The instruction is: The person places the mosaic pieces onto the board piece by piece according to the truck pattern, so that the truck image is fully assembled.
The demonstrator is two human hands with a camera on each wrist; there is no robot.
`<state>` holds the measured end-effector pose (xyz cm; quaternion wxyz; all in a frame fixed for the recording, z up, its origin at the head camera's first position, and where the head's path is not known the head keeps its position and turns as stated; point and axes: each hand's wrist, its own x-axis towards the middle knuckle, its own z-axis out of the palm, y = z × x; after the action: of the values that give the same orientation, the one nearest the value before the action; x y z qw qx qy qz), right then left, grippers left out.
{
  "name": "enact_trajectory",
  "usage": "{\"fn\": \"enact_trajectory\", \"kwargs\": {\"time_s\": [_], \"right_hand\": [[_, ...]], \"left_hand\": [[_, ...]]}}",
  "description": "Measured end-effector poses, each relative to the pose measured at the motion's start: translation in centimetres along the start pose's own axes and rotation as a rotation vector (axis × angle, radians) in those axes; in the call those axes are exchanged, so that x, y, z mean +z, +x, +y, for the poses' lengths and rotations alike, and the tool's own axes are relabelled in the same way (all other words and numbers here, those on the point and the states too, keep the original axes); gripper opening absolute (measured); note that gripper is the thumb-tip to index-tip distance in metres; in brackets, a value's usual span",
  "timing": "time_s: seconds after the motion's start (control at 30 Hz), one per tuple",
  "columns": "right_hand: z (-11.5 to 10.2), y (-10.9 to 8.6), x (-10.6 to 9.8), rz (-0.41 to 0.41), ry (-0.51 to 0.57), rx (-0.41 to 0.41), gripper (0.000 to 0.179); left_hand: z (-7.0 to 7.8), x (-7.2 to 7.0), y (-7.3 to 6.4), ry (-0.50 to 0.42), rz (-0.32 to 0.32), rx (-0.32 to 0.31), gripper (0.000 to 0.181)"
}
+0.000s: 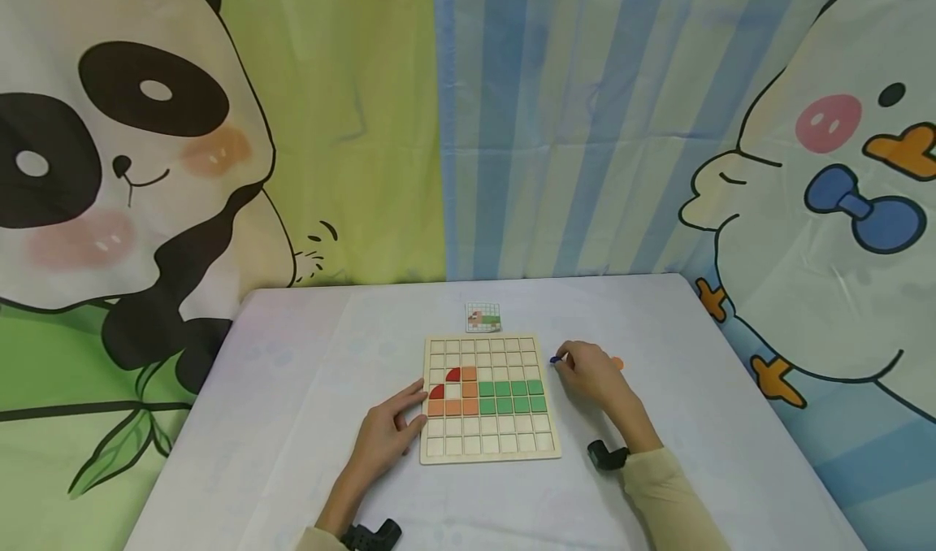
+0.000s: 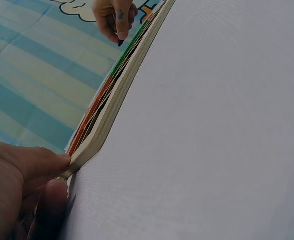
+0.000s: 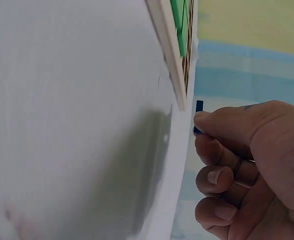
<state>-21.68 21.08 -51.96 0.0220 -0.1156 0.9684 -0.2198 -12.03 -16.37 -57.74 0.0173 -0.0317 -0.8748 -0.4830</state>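
Note:
A square wooden grid board [image 1: 490,449] lies on the table, with green square tiles [image 1: 512,396], orange tiles [image 1: 469,388] and red quarter-round tiles [image 1: 453,374] in its cells. My left hand [image 1: 387,425] rests at the board's left edge, index finger and thumb spread apart and touching the rim. In the left wrist view its fingertips [image 2: 61,162] meet that edge. Off the board's right side, my right hand [image 1: 591,372] pinches a small dark blue piece [image 3: 199,106] between thumb and index finger, the other fingers curled. Most of the piece is hidden by the fingertips.
A small picture card [image 1: 483,318] with a colored grid pattern lies just beyond the board. An orange round piece [image 1: 617,362] shows partly behind the right hand. White cloth covers the table [image 1: 329,356], and printed curtains [image 1: 570,128] stand behind it.

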Motion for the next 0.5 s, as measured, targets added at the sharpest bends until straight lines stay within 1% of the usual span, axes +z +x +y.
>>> {"fn": "enact_trajectory", "kwargs": {"time_s": [0.1,0.33,0.5], "right_hand": [[-1.2,-0.3,0.2,-0.003,0.009,-0.028,0.016],[-3.9,-0.6,1.1,-0.041,0.011,-0.030,0.014],[-5.5,-0.7,1.9,-0.029,-0.007,-0.080,0.013]], "left_hand": [[0.0,0.0,0.0,0.002,0.002,0.005,0.048],[-0.1,0.0,-0.1,-0.001,0.001,0.012,0.047],[-0.1,0.0,0.0,0.003,0.000,0.009,0.047]]}}
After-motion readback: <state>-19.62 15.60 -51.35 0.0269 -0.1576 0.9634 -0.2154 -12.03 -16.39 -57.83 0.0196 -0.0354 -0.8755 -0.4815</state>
